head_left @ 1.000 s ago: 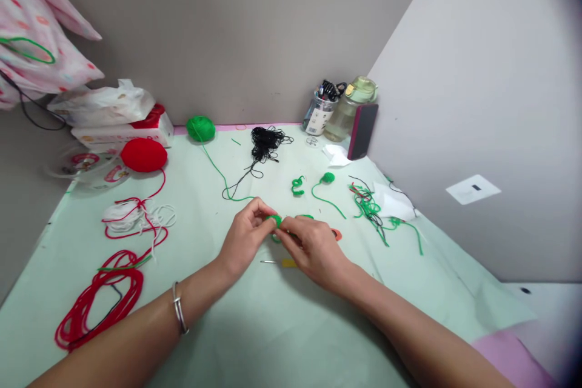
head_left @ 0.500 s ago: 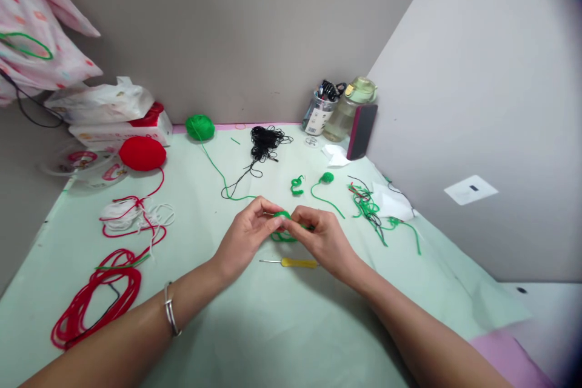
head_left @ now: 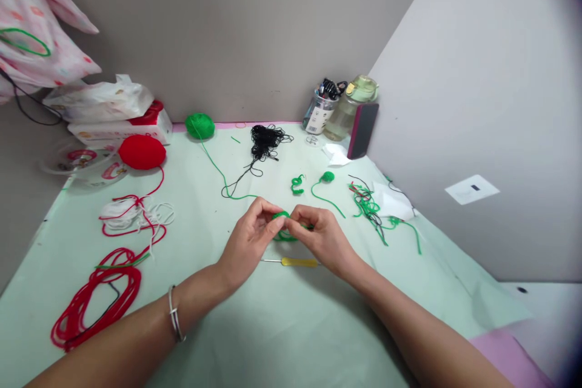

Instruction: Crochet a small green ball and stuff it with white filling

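Both my hands meet over the middle of the table, pinching a small piece of green crochet work (head_left: 282, 214). My left hand (head_left: 251, 236) grips it between thumb and fingers from the left. From the right, my right hand (head_left: 318, 236) pinches it with thumb and forefinger. Green yarn (head_left: 285, 236) hangs in loops below the fingertips. A yellow-handled crochet hook (head_left: 297, 262) lies on the table just under the hands. From the green yarn ball (head_left: 200, 126) at the back, a strand runs to my left hand. My fingers hide most of the piece.
At left lie a red yarn ball (head_left: 142, 152), white yarn (head_left: 120, 215) and a red yarn coil (head_left: 86, 303). Black yarn (head_left: 267, 142) sits behind the hands. Rightward are a small green ball (head_left: 327, 177), yarn scraps (head_left: 368, 206), a bottle (head_left: 343, 115) and an upright phone (head_left: 362, 131).
My left hand has tilted slightly, its thumb and wrist shifting a little to the right, and now covers the tip of the crochet hook. The right hand stays almost still.
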